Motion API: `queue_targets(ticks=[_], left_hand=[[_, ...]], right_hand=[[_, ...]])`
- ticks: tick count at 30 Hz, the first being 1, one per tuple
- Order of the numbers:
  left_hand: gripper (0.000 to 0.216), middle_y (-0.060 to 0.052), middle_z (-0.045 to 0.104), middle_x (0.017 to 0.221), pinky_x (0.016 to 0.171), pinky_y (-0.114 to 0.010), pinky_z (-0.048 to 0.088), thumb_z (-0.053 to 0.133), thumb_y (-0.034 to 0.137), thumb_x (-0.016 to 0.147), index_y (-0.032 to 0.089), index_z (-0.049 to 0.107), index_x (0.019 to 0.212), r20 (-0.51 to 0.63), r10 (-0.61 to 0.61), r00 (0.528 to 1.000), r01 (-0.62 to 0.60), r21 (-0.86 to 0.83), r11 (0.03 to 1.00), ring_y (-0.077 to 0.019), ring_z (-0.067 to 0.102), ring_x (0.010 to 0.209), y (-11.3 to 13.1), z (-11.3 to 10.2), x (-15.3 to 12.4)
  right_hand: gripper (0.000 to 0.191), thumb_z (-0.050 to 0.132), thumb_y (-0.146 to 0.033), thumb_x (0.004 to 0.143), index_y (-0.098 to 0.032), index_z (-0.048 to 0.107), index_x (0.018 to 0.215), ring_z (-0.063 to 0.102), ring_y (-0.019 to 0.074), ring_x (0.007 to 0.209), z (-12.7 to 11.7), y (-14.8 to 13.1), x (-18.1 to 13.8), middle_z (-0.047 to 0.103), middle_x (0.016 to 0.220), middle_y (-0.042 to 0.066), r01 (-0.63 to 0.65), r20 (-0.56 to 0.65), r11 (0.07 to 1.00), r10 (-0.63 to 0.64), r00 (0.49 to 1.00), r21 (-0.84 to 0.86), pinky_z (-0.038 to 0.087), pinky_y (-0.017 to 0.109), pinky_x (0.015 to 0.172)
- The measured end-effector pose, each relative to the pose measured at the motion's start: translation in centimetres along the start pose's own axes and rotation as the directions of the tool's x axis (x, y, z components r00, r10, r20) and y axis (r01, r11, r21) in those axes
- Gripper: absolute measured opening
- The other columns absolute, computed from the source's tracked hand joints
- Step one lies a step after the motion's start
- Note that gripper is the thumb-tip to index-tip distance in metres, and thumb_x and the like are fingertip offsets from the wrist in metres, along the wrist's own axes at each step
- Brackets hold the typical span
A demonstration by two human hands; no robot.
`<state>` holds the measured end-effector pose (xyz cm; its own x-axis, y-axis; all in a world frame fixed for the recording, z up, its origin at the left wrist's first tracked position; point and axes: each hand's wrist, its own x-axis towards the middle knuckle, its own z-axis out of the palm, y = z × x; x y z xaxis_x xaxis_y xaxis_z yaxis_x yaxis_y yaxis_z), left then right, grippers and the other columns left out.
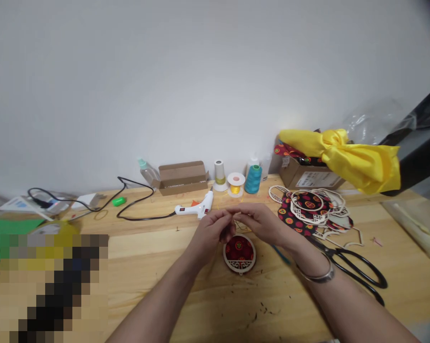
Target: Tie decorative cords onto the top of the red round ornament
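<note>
a: on the table (pixel 147 247), left of centre, glue gun (pixel 195 208). grips?
b: my left hand (pixel 209 231) pinched, round ornament (pixel 239 254) lying just below, my right hand (pixel 261 223) pinched too, fingertips meeting. can't tell what's between. scissors (pixel 351 267) far right.

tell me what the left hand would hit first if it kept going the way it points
Probably the right hand: the left hand aims its fingertips at it, nearly touching above the round red ornament, though depth is unclear.
</note>
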<state>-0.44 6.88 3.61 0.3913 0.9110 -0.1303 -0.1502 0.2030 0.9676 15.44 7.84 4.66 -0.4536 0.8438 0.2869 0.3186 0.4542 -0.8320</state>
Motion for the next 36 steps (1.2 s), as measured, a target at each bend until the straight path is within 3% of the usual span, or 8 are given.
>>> queue_targets(ticks=[3, 8, 15, 20, 25, 31, 36], left_hand=[[0.022, 0.001, 0.055, 0.052, 0.044, -0.021, 0.027, 0.051, 0.029, 0.077, 0.014, 0.054, 0.061, 0.02, -0.014, 1.0, 0.013, 0.007, 1.0, -0.0069, 0.042, 0.043, 0.0, 0.0, 0.0], [0.023, -0.001, 0.057, 0.054, 0.046, -0.021, 0.03, 0.052, 0.03, 0.077, 0.013, 0.057, 0.063, 0.029, -0.028, 0.999, 0.028, 0.003, 1.0, -0.0071, 0.045, 0.044, -0.2, -0.1, 0.1], [0.021, -0.003, 0.061, 0.057, 0.043, -0.02, 0.032, 0.059, 0.032, 0.073, 0.012, 0.058, 0.065, 0.018, -0.099, 0.995, 0.1, -0.139, 0.985, -0.0078, 0.05, 0.045, -0.7, -0.5, 0.5], [0.021, -0.002, 0.061, 0.057, 0.042, -0.018, 0.033, 0.063, 0.032, 0.07, 0.011, 0.061, 0.073, -0.004, -0.113, 0.994, 0.111, -0.134, 0.985, -0.0075, 0.051, 0.045, -0.9, -0.7, 0.6], [0.02, -0.001, 0.058, 0.056, 0.043, -0.018, 0.033, 0.062, 0.031, 0.072, 0.01, 0.063, 0.074, -0.037, -0.082, 0.996, 0.079, -0.082, 0.993, -0.006, 0.048, 0.045, -1.2, -0.8, 0.7], [0.023, 0.002, 0.052, 0.052, 0.041, -0.018, 0.027, 0.059, 0.033, 0.073, 0.011, 0.062, 0.072, -0.1, -0.016, 0.995, 0.022, 0.059, 0.998, -0.0052, 0.041, 0.043, -1.1, -1.0, 0.9], [0.023, 0.002, 0.053, 0.053, 0.042, -0.018, 0.028, 0.058, 0.036, 0.073, 0.012, 0.061, 0.07, -0.118, 0.002, 0.993, 0.016, 0.144, 0.989, -0.0061, 0.041, 0.044, -0.8, -0.9, 0.9]], right_hand=[[0.019, 0.049, -0.022, 0.081, -0.017, 0.066, 0.087, 0.059, 0.0143, 0.07, 0.3, 0.2, 0.0, 0.068, 0.077, 0.003, -0.069, 0.019, 0.997, 0.069, 0.997, 0.026, 0.045, 0.024, 0.065], [0.018, 0.052, -0.021, 0.078, -0.015, 0.061, 0.064, 0.048, 0.0109, 0.058, -0.6, 0.3, 0.1, 0.057, 0.058, -0.001, -0.082, -0.116, 0.976, 0.059, 0.991, -0.204, 0.036, 0.021, 0.056], [0.019, 0.046, -0.025, 0.08, -0.016, 0.06, 0.07, 0.047, 0.0128, 0.059, -2.2, 1.4, 0.1, 0.058, 0.062, 0.0, -0.199, -0.332, 0.94, 0.1, 0.938, -0.278, 0.034, 0.023, 0.057], [0.018, 0.045, -0.023, 0.079, -0.017, 0.06, 0.072, 0.051, 0.0147, 0.063, -3.1, 2.0, -0.1, 0.06, 0.066, 0.002, -0.249, -0.442, 0.915, 0.09, 0.893, -0.317, 0.035, 0.024, 0.061], [0.019, 0.044, -0.026, 0.079, -0.015, 0.057, 0.069, 0.051, 0.0147, 0.064, -3.7, 2.0, -0.1, 0.06, 0.067, 0.003, -0.268, -0.501, 0.936, 0.124, 0.857, -0.227, 0.036, 0.025, 0.061], [0.024, 0.048, -0.034, 0.079, -0.015, 0.054, 0.066, 0.042, 0.0102, 0.051, -4.9, 0.4, -0.3, 0.051, 0.057, -0.001, -0.279, -0.532, 0.957, 0.199, 0.823, -0.075, 0.032, 0.023, 0.051], [0.023, 0.049, -0.034, 0.079, -0.015, 0.056, 0.069, 0.039, 0.0083, 0.049, -5.6, -3.3, 0.2, 0.049, 0.056, -0.001, -0.172, -0.476, 0.985, 0.142, 0.868, -0.021, 0.031, 0.021, 0.048]])
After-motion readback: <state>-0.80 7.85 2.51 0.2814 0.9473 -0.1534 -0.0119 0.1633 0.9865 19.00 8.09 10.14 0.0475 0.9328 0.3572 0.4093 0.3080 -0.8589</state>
